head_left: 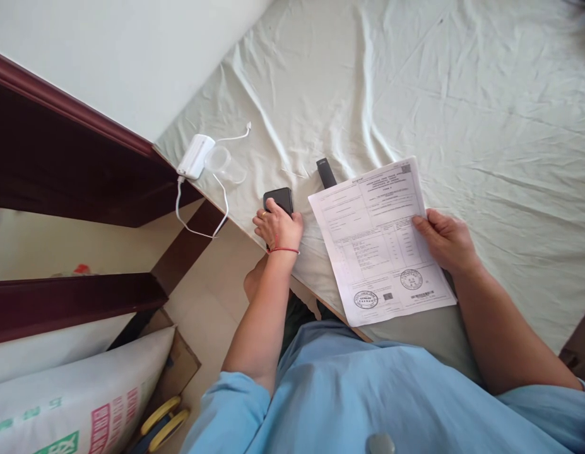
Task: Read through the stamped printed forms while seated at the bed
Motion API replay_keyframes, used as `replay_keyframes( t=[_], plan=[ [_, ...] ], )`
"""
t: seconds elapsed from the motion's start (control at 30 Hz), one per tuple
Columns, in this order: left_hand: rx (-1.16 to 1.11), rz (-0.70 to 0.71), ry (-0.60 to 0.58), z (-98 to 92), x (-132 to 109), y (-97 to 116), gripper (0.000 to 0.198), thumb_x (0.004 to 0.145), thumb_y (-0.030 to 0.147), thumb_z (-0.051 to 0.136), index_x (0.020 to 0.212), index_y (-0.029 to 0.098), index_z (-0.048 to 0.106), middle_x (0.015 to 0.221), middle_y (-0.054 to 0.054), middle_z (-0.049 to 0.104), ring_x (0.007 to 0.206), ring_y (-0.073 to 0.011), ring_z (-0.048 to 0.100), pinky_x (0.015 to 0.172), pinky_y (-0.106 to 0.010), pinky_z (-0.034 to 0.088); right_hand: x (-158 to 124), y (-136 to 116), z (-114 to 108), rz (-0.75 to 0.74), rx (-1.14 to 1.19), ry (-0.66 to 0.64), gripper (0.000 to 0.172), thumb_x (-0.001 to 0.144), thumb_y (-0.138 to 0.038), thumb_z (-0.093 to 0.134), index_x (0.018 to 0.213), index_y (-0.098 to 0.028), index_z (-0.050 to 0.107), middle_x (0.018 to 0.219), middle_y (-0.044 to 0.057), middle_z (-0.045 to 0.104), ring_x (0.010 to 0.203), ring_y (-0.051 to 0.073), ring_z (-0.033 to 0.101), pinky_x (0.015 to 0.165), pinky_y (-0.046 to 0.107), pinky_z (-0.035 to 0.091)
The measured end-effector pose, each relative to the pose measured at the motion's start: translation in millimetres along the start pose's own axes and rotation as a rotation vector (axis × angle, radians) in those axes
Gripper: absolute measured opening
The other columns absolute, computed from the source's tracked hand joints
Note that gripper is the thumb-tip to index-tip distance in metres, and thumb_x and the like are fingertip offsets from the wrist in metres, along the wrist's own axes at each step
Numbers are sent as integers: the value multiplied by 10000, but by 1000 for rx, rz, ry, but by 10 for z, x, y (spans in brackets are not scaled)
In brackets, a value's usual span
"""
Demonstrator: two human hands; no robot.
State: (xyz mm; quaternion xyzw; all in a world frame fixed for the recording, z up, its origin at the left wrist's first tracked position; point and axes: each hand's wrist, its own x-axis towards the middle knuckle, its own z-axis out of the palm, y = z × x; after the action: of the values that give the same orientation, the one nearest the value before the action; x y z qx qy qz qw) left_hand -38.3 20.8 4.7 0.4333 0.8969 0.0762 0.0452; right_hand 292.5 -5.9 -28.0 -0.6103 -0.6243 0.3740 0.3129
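Note:
My left hand (279, 227) is closed over a black smartphone (281, 199) near the edge of the cloth-covered surface. The phone's far part shows beyond the fingers; the rest is hidden under the hand. My right hand (446, 238) pinches the right edge of a printed paper form (382, 246), thumb on top and fingers behind. Two round ink stamps and a barcode mark its lower part. Just past the sheet's upper left edge, a slim black object (325, 173) sticks out, partly covered, its kind unclear.
At the left corner stand a white box-shaped device (196, 156) with a white cable (178, 211) and a clear plastic cup (221, 161). Wrinkled pale green cloth (486, 113) covers the surface. Below left are dark red wooden furniture (74, 142), a printed white sack (79, 391) and yellow-rimmed rolls (162, 422).

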Motion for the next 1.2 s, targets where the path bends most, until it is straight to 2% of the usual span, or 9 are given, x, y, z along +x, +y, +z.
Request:
replay_keyframes(
  t=[0.2,0.3,0.4,0.53,0.67,0.83,1.03,1.1,1.2],
  plan=[
    [-91,28,6,32,74,-147,768,845,304,738,1524,56,479,1475,-335,578,1421,-494,538,1146,-670,476,4,-2,3,16,5,-12,359,1007,-532,602,771,-262,591,702,6,573,663,201,533,589,347,409],
    [-213,130,40,85,123,-406,898,827,368,780,1592,78,408,1496,-307,593,1448,-455,541,1206,-650,446,-2,-50,-5,8,-7,-6,368,1003,-511,598,738,-258,561,679,-1,548,643,191,512,594,351,402],
    [-326,228,78,133,109,-749,896,870,447,744,1611,84,395,1507,-297,592,1399,-392,601,1209,-580,474,-8,-94,-12,-8,-35,4,366,1004,-491,595,726,-257,546,668,-5,537,631,186,499,601,355,398],
    [-338,493,240,181,-44,-1115,662,1027,576,503,1517,142,597,1561,-252,558,1526,-342,482,1294,-541,381,-8,-109,-14,-25,-59,11,372,1000,-472,596,707,-255,519,646,-12,498,621,180,472,604,357,384],
    [-280,642,249,248,-233,-1194,606,1056,605,414,1318,216,798,1690,-197,432,1655,-387,254,1335,-609,275,-7,-87,-2,-16,-41,6,369,1005,-475,595,717,-256,521,660,-15,506,632,179,472,607,353,379],
    [-232,509,137,224,-333,-1102,443,1042,503,502,1247,299,837,1726,-115,430,1691,-413,144,1341,-707,153,-6,-67,2,-15,-15,-3,374,1007,-480,595,719,-256,512,666,-15,502,635,179,464,596,349,372],
    [-287,70,269,119,-186,-1266,485,1061,322,363,1197,151,796,1622,-251,480,1664,-377,253,1358,-655,200,3,-94,-20,-32,-28,-6,383,1006,-503,594,722,-258,522,656,-11,513,616,179,471,586,351,378],
    [-308,39,299,126,-149,-1337,483,1053,301,342,1224,126,758,1580,-271,513,1640,-354,306,1366,-634,200,6,-107,-20,-39,-44,4,422,1003,-532,601,702,-257,493,638,-10,496,604,178,463,578,352,371],
    [-326,119,319,180,-171,-1386,479,1045,288,327,1250,104,718,1532,-276,556,1600,-315,379,1369,-567,241,5,-114,-16,-46,-50,5,467,1003,-571,604,690,-256,462,626,-11,475,600,177,457,567,350,363]
  ],
)
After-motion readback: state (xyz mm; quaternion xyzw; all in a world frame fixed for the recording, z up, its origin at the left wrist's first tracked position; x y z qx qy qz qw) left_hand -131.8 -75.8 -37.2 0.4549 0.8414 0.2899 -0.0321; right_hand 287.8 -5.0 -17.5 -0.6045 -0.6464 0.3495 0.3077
